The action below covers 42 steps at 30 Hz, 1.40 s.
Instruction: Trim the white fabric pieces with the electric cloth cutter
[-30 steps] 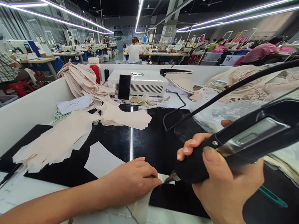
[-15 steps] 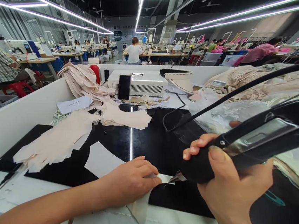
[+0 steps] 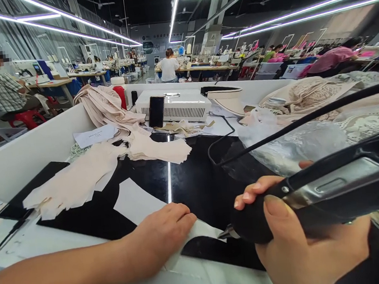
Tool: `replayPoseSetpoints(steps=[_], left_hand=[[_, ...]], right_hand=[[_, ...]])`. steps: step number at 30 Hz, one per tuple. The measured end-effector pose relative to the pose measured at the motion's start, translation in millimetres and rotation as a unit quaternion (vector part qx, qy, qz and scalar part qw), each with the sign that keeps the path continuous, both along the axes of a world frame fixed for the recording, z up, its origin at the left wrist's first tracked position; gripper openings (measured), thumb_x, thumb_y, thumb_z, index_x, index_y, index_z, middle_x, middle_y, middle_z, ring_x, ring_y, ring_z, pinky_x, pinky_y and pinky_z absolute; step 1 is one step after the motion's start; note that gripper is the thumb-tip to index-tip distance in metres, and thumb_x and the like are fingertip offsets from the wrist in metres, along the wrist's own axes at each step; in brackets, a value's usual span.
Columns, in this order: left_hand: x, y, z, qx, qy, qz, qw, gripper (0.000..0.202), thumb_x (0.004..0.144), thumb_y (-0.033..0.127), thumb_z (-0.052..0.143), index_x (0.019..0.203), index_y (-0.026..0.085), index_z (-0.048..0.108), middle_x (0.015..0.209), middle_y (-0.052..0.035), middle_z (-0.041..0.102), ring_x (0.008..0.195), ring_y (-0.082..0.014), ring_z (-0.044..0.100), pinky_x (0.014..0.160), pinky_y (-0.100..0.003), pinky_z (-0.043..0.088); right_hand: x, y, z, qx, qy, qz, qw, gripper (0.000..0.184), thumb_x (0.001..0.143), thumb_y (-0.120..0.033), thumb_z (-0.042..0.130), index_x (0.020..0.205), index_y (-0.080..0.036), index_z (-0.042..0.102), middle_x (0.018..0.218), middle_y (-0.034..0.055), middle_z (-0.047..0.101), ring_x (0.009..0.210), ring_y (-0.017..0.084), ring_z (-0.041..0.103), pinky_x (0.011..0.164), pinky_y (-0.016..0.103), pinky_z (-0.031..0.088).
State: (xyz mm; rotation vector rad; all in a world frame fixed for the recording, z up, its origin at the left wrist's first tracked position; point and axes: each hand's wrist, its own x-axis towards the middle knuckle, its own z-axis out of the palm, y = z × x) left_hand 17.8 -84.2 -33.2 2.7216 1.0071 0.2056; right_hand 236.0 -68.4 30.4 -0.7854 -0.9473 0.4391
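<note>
My right hand is wrapped round a black corded cutting tool, thumb on top, its metal tip just above a pale fabric piece on the glossy black worktop. My left hand lies flat on that fabric piece, fingers together and stretched toward the tool's tip. The tool's cable arcs off to the right.
Stacks of cut beige fabric pieces lie at the left. A phone leans on a white machine box at the back. Lace and clear plastic bags pile up at the right. Other people sit at sewing tables beyond.
My right hand and the tool slid slightly right and down. My left hand flattened and its fingers straightened on the fabric; the view tilted down a little.
</note>
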Motion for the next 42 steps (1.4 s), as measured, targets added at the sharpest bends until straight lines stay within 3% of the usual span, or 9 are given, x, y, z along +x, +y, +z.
replayPoseSetpoints(steps=[6,12,20,23,26,29,33,38,42], left_hand=[[-4,2,7.7,-0.017,0.005,-0.007,1.0,0.066,0.084,-0.006,0.083,0.145,0.015,0.07,0.157,-0.0213,0.08,0.144,-0.0339,0.081,0.129,-0.044,0.071],[-12,6,3.4,-0.017,-0.015,-0.011,1.0,0.05,0.095,-0.005,0.075,0.14,0.017,0.071,0.156,-0.0197,0.081,0.145,-0.0327,0.082,0.121,-0.042,0.074],[-12,4,-1.7,0.06,-0.004,-0.003,0.998,0.03,0.11,-0.005,0.072,0.125,0.02,0.072,0.135,-0.0095,0.084,0.119,-0.0263,0.084,0.101,-0.034,0.072],[-1,0,-7.2,0.137,0.023,-0.002,0.99,0.013,0.126,0.013,0.078,0.118,0.021,0.072,0.113,-0.0055,0.08,0.1,-0.0252,0.081,0.092,-0.034,0.069],[10,-6,-10.7,0.189,0.048,-0.004,0.981,0.035,0.128,0.052,0.088,0.129,0.019,0.077,0.109,-0.0067,0.082,0.099,-0.0283,0.082,0.09,-0.038,0.069],[15,-14,-10.0,0.209,0.059,-0.001,0.976,0.066,0.122,0.076,0.087,0.152,0.017,0.076,0.121,-0.0117,0.088,0.113,-0.033,0.086,0.1,-0.044,0.071],[19,-20,-10.9,0.208,0.07,0.005,0.976,0.078,0.121,0.083,0.082,0.162,0.017,0.076,0.134,-0.0176,0.091,0.13,-0.0379,0.087,0.116,-0.053,0.071],[24,-23,-23.4,0.234,0.078,0.01,0.969,0.085,0.12,0.088,0.078,0.163,0.015,0.075,0.147,-0.0235,0.091,0.138,-0.0393,0.088,0.12,-0.052,0.072],[24,-24,-33.4,0.263,0.07,0.01,0.962,0.085,0.12,0.091,0.075,0.161,0.016,0.076,0.15,-0.0237,0.091,0.141,-0.0389,0.089,0.123,-0.049,0.071]], right_hand=[[-5,-6,4.6,0.005,0.008,-0.017,1.0,0.059,0.07,-0.041,0.12,0.111,-0.035,0.077,0.077,-0.0074,0.084,0.048,0.025,0.073,0.043,0.04,0.065],[-14,-8,7.2,0.012,0.004,-0.041,0.999,0.055,0.069,-0.037,0.118,0.1,-0.034,0.073,0.074,-0.0063,0.083,0.044,0.026,0.072,0.036,0.04,0.064],[-19,-13,11.7,0.023,-0.002,-0.049,0.999,0.053,0.07,-0.034,0.116,0.097,-0.034,0.07,0.071,-0.0069,0.083,0.042,0.024,0.071,0.035,0.037,0.063],[-19,-13,10.3,0.018,-0.005,-0.057,0.998,0.056,0.07,-0.039,0.118,0.098,-0.034,0.07,0.072,-0.0067,0.082,0.042,0.025,0.071,0.035,0.037,0.063],[-19,-12,6.6,0.011,-0.001,-0.058,0.998,0.059,0.068,-0.042,0.121,0.098,-0.034,0.07,0.073,-0.0066,0.081,0.045,0.024,0.071,0.038,0.039,0.066],[-18,-12,1.9,-0.002,0.006,-0.051,0.999,0.059,0.071,-0.042,0.122,0.101,-0.034,0.071,0.077,-0.0065,0.081,0.049,0.024,0.073,0.043,0.04,0.07],[-14,-16,-3.1,-0.014,0.008,-0.038,0.999,0.06,0.074,-0.045,0.122,0.101,-0.033,0.069,0.08,-0.0045,0.082,0.051,0.025,0.074,0.045,0.042,0.07],[-10,-18,-6.3,-0.073,0.037,-0.034,0.996,0.066,0.064,-0.046,0.124,0.104,-0.036,0.072,0.084,-0.0038,0.084,0.055,0.027,0.076,0.047,0.044,0.071],[-10,-7,-1.4,-0.063,0.058,-0.038,0.996,0.064,0.061,-0.044,0.12,0.106,-0.036,0.074,0.08,-0.0065,0.082,0.054,0.025,0.073,0.048,0.041,0.069]])
